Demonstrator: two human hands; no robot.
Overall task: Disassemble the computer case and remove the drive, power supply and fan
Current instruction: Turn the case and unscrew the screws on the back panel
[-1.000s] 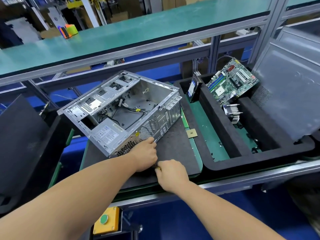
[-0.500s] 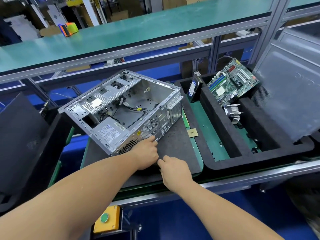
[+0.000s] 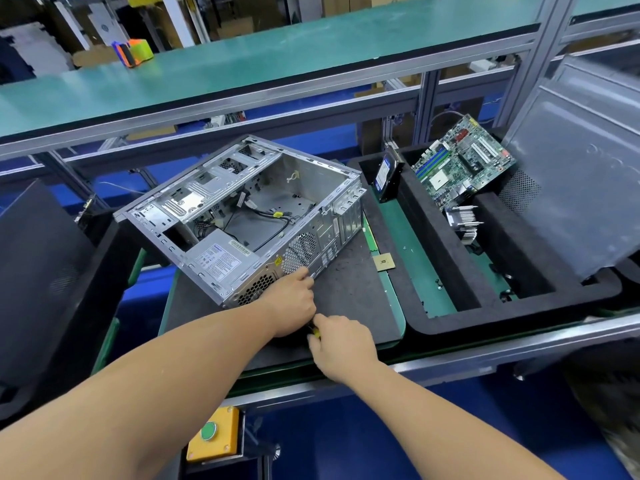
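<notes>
The silver computer case (image 3: 242, 188) lies open on a dark mat (image 3: 349, 289). Its power supply (image 3: 221, 261), with a white label, sits in the near left corner. A round fan grille (image 3: 299, 251) shows in the rear panel. My left hand (image 3: 291, 299) has its fingers curled, fingertips against the rear panel just below the grille; anything under it is hidden. Close behind, my right hand (image 3: 341, 342) grips the yellow-and-black handle of a screwdriver (image 3: 314, 331). A drive (image 3: 386, 173) stands upright in the black foam tray (image 3: 450, 320).
A green motherboard (image 3: 460, 161) and a finned heatsink (image 3: 462, 221) lie in the tray. A grey side panel (image 3: 571, 188) leans at the right. A small gold chip (image 3: 382, 262) lies on the mat's right edge. A black panel (image 3: 34, 271) stands left; a yellow button box (image 3: 211, 434) hangs below.
My right hand has edged slightly toward my left hand. The left hand and the case stay where they were.
</notes>
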